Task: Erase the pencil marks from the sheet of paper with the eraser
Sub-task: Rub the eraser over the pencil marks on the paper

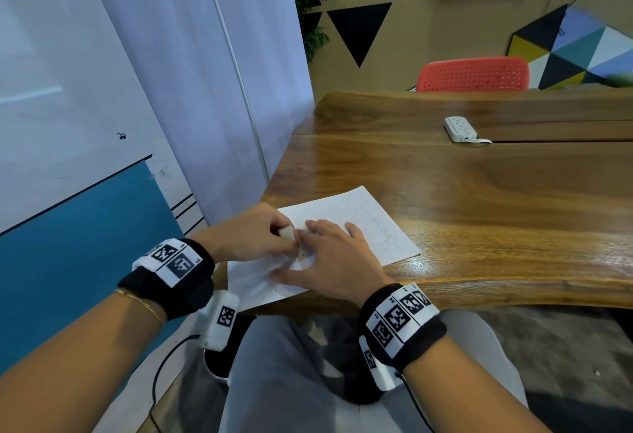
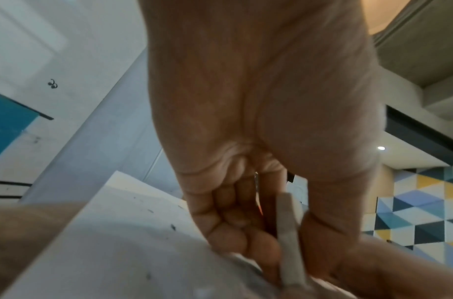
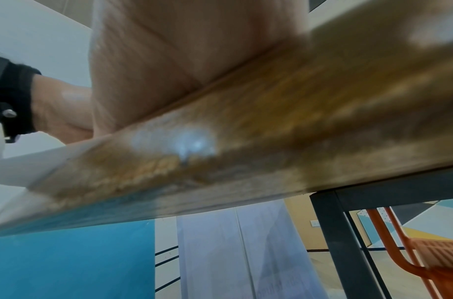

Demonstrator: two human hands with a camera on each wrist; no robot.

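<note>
Pinching the eraser (image 1: 286,232) on the paper (image 1: 383,227), the left hand (image 1: 250,234) rubs; the right hand (image 1: 334,261), fingers flat, pins the paper. Hard strokes risk creasing the overhanging edge.

A wooden table (image 1: 479,199) fills the right side of the room. Behind its far edge stands a red chair (image 1: 474,74). On the table, near that edge, lies a white power strip (image 1: 460,129). Left of the table hangs a pale curtain (image 1: 219,72), and beside it is a white and blue wall (image 1: 75,192). Behind the chair, the tan wall (image 1: 411,4) has black triangles (image 1: 359,30) and coloured ones.
</note>
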